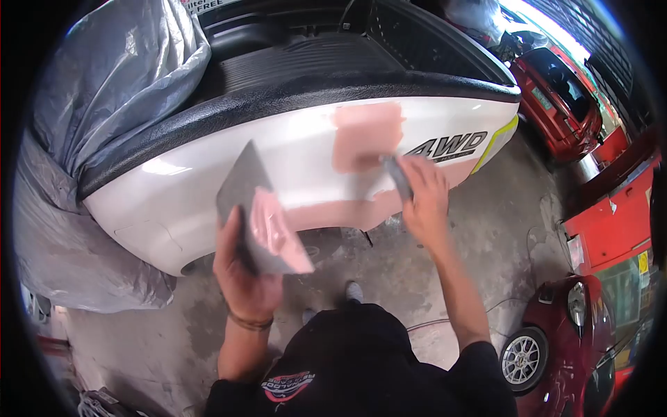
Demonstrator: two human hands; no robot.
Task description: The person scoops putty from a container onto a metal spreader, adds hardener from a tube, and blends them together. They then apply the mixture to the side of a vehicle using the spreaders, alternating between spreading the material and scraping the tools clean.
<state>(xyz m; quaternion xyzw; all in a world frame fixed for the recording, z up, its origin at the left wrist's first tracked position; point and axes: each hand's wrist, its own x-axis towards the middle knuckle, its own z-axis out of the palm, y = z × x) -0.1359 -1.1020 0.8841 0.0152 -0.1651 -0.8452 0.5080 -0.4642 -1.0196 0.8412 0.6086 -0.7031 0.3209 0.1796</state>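
Observation:
A flat grey board (240, 182) with a mound of pink paste (271, 226) on its lower right part is held in my left hand (244, 271), the fingers behind it. My right hand (425, 198) grips a dark spreader (398, 178), slightly blurred, beside the white truck side panel (292, 170). Just left of and above the spreader, a squarish pink patch (367, 132) covers part of the panel. More pink runs along the panel's lower edge. The black 4WD lettering (451, 144) lies to the right of the patch. Whether the spreader touches the panel, I cannot tell.
Grey plastic sheeting (132, 76) drapes over the truck's left part. Its black bed rail (299, 96) runs above the panel. A dark red car (566, 347) stands at the lower right, near a hose on the floor. Another red car (559, 104) and a red cabinet (618, 222) are at the right.

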